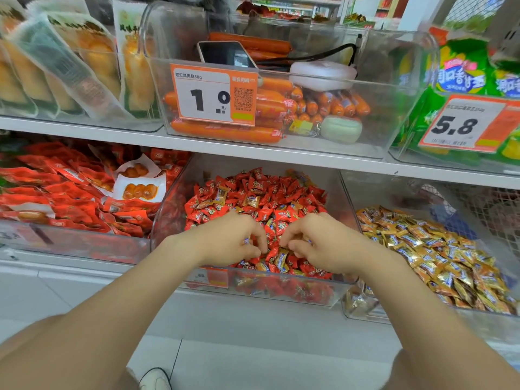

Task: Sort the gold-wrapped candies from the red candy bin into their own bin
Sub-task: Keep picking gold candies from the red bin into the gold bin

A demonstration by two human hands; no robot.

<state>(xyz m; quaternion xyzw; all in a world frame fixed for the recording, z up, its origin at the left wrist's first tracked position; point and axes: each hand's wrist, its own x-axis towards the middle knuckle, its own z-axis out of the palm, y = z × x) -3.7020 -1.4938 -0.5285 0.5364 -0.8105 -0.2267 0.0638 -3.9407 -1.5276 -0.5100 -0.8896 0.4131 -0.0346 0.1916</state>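
Observation:
A clear bin point(347, 209) on the lower shelf is heaped with red-wrapped candies point(270, 198), and several gold-wrapped candies point(250, 200) lie mixed among them. Both my hands are inside its front part. My left hand point(233, 239) has its fingers curled round gold-wrapped candies, a bit of wrapper showing between them. My right hand point(318, 242) is curled the same way round gold-wrapped candies. A gold candy point(280, 260) lies between the two hands. To the right, a second clear bin point(351, 308) holds only gold-wrapped candies point(439, 249).
Left of the candy bin is a bin of red snack packets point(70, 192). The upper shelf point(253, 153) overhangs, carrying a bin of orange sausages point(270, 108) with a phone point(225, 54), a white case point(323, 74) and a price tag point(213, 94). Green packets point(464, 80) stand at the upper right.

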